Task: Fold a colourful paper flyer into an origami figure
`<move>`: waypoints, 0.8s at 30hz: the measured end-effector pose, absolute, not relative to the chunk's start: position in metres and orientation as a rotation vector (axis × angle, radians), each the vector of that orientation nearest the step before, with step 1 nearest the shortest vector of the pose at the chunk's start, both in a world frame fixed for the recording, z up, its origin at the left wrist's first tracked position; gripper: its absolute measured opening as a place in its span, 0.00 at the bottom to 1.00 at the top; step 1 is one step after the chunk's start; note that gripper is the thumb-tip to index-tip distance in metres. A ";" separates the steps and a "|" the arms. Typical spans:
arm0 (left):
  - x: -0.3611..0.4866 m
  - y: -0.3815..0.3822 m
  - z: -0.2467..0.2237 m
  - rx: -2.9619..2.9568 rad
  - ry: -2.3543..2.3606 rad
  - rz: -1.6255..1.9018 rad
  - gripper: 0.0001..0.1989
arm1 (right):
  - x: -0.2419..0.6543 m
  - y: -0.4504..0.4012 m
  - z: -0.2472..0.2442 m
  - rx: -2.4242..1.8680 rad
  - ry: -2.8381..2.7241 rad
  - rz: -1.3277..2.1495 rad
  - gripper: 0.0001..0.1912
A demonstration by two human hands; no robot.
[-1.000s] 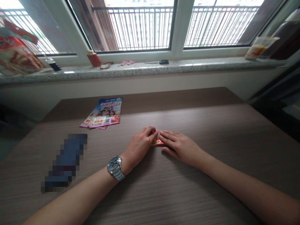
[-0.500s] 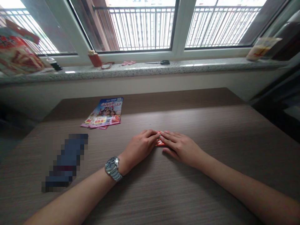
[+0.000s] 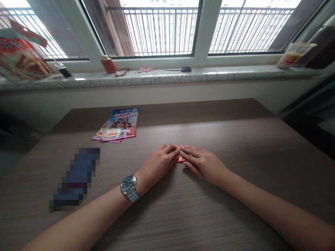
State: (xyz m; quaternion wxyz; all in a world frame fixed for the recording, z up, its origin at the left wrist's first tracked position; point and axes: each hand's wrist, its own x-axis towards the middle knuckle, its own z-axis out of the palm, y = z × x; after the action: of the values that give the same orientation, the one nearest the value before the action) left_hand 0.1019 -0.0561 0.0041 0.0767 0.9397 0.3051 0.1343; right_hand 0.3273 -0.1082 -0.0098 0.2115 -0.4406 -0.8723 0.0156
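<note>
A small, flat piece of red printed paper (image 3: 180,159), seemingly folded, lies on the table between my two hands, mostly hidden under the fingers. My left hand (image 3: 163,157), below a metal wristwatch (image 3: 128,184), has its fingers bent and pressed together on the paper's left part. From the other side my right hand (image 3: 201,161) lies across the right part, fingers stretched out flat and the thumb apart, nearer me. The fingertips of both hands almost meet on top of the paper.
Glossy flyers (image 3: 121,123) lie overlapped at the table's back left. Closer to me is a pixelated dark blue object (image 3: 78,177). On the windowsill (image 3: 157,79) are scissors (image 3: 183,69), a red case (image 3: 108,64), a food bag (image 3: 22,57) and a plastic cup (image 3: 293,55).
Both hands stay on the red paper with hardly any shift of the fingers. The whole view has moved slightly, so everything sits a little further right.
</note>
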 end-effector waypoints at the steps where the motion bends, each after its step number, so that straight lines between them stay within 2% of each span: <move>1: 0.102 -0.056 0.004 2.823 0.914 0.400 0.16 | 0.326 -0.107 -0.011 -1.237 -2.381 0.062 0.19; 8: 0.099 -0.056 0.004 2.782 0.859 0.441 0.17 | 0.324 -0.101 -0.016 -1.248 -2.238 0.126 0.14; 24: 0.100 -0.057 0.005 2.746 0.885 0.464 0.16 | 0.333 -0.107 -0.010 -1.111 -2.396 0.114 0.16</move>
State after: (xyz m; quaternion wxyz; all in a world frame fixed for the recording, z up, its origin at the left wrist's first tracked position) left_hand 0.1002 -0.0575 0.0046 0.1094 0.9341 0.3009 0.1578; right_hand 0.3335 -0.1069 -0.0099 0.2464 -0.4072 -0.8785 0.0419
